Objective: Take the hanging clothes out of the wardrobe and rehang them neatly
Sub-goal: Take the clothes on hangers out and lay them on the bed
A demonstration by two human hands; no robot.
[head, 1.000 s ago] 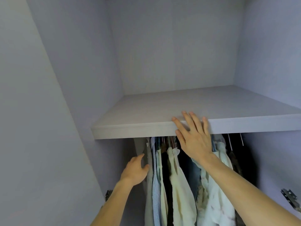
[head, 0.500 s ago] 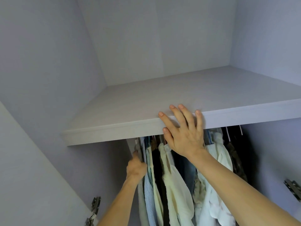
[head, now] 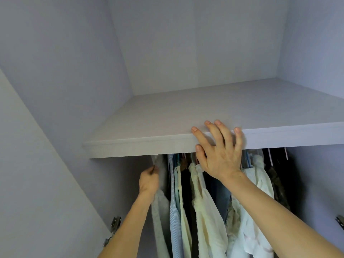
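Note:
Several garments hang tightly packed under the wardrobe shelf (head: 149,144): a pale grey-white one (head: 161,211) at the far left, a blue striped shirt (head: 174,211), cream pieces (head: 206,216), dark clothes and a white one (head: 255,202) further right. My left hand (head: 149,180) reaches up beside the leftmost garment, its fingers curled round that garment's hanger (head: 156,162) near the top. My right hand (head: 219,151) lies flat with spread fingers over the shelf's front edge. The rail is hidden behind the shelf.
The wardrobe's left side wall (head: 115,183) is close to my left hand. An open door with metal hinges (head: 114,223) stands at the lower left, and another hinge (head: 339,221) shows at the right edge. The upper compartment above the shelf holds nothing visible.
My left hand rose from beside the clothes to the top of the leftmost garment and closed on its hanger. My right hand stayed on the shelf edge. The view shifted right.

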